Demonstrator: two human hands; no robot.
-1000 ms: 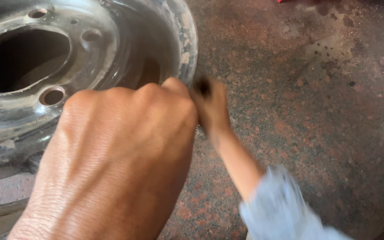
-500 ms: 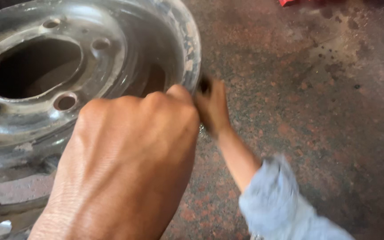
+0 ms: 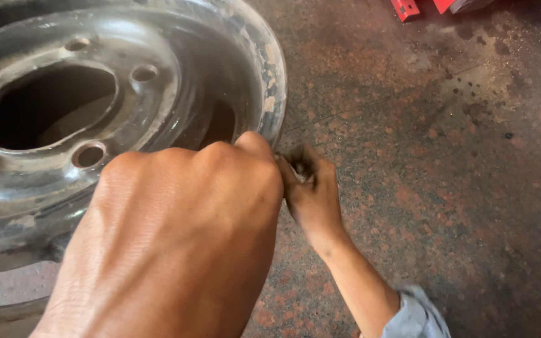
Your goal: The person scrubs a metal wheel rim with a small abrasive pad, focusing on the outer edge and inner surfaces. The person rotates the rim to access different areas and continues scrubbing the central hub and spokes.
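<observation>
The left hand (image 3: pixel 176 244) is closed into a fist close to the camera; its fingers are curled under and hidden, so any contents cannot be determined. The right hand (image 3: pixel 311 194) has its fingers pressed together at the edge of the steel wheel rim (image 3: pixel 95 112), pinching something too small to identify. The rim lies directly left of both hands, on the speckled floor (image 3: pixel 439 188).

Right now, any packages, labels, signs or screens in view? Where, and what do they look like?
None that I can tell.
Red objects, top edge on the floor: cut off by the frame, kind unclear.
Steel wheel rim, left: bare grey metal, no label visible.
</observation>
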